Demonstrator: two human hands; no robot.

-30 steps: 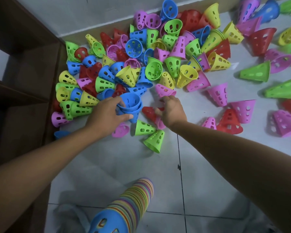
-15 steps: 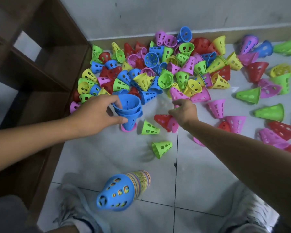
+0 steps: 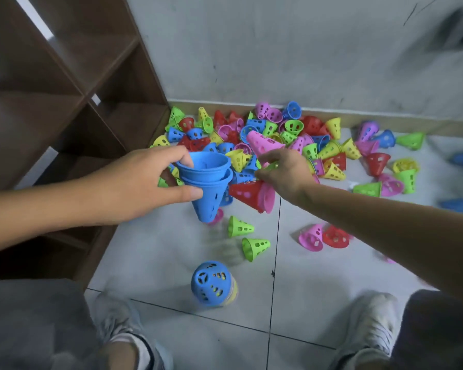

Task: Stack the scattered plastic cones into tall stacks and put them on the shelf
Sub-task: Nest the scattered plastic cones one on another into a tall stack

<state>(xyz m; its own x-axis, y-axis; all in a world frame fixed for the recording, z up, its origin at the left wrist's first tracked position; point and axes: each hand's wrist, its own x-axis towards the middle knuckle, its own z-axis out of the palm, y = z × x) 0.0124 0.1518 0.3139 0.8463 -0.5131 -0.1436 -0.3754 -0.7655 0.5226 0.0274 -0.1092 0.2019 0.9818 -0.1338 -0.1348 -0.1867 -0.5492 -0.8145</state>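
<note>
On the tiled floor against the wall, most of the work remains: a large heap of loose cones in red, green, yellow, pink and blue lies by the skirting, with further singles spread to the right. One tall stack stands upright near the person's shoes, its blue tip toward the camera; it is not yet on the shelf, whose visible compartments hold no cones. Judged from this, the task is at an early-to-middle stage: stacking is under way, shelving has not begun.

The left hand grips a short stack of blue cones, mouth up, held above the floor; thumb and fingers curl round the upper rims.

The right hand is closed round several cones at once: a pink cone projects above the fingers, and a red cone nested over another pink one projects below and to the left. A green edge shows between the fingers; what it belongs to cannot be told. The two loads are just beside each other, not joined.
</note>
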